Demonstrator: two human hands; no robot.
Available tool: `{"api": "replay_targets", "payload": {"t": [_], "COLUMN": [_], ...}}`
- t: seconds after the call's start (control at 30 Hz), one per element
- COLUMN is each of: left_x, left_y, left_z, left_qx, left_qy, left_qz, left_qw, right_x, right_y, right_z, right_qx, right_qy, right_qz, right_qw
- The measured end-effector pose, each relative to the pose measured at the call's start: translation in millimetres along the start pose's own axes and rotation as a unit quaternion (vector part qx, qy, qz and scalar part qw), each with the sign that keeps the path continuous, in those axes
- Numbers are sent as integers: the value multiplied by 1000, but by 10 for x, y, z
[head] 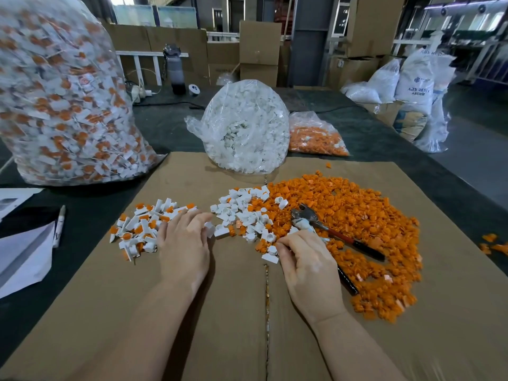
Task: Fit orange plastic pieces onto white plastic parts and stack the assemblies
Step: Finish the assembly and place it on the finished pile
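Observation:
A heap of loose orange pieces (354,215) covers the right of the cardboard sheet (220,312). Loose white parts (242,207) lie at the heap's left edge. Further left sits a small pile of fitted white-and-orange assemblies (143,226). My left hand (184,246) lies flat beside that pile, fingers spread, fingertips touching a white part (210,228). My right hand (305,265) has curled fingers at the edge of the white parts, thumb and forefinger pinched on a small plastic piece I cannot make out.
Pliers (341,236) with red-and-black handles lie open on the orange heap, one handle under my right hand. Behind stand a bag of white parts (247,127), a bag of orange pieces (316,138) and a big bag of assemblies (60,100). Papers and a marker (59,225) lie left.

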State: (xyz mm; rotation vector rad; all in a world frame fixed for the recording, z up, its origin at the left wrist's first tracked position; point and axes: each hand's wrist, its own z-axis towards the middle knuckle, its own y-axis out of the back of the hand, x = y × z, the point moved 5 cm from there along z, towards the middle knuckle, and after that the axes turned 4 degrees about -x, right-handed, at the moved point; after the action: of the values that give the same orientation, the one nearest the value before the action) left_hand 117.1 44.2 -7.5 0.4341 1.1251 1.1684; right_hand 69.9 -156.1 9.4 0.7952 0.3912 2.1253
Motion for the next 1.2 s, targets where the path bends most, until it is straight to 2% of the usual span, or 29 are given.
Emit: {"api": "replay_targets", "payload": {"t": [0.13, 0.37, 0.47, 0.53, 0.67, 0.87, 1.2], "left_x": [68, 194, 18, -118, -188, -457, -588], "left_y": [-24, 49, 53, -13, -185, -254, -251], "left_z": [58, 134, 86, 27, -32, -126, -240], "left_qx": [16, -33, -52, -19, 44, 66, 66], "left_qy": [-18, 17, -52, -84, -66, -90, -55], "left_qz": [36, 73, 5, -23, -10, -83, -173], "left_qw": [999, 997, 997, 996, 997, 990, 981], "right_x": [-4, -27, -30, -35, -61, -73, -111], "right_y": [-6, -25, -40, -56, -87, -133, -119], "right_z": [-6, -7, -4, -10, -33, -44, -54], "right_qx": [4, 4, 14, 27, 54, 75, 47], "right_qy": [3, 0, -2, -6, -28, -39, -66], "right_qz": [-4, -27, -46, -56, -89, -129, -144], "right_qw": [1000, 1000, 999, 998, 994, 988, 986]}}
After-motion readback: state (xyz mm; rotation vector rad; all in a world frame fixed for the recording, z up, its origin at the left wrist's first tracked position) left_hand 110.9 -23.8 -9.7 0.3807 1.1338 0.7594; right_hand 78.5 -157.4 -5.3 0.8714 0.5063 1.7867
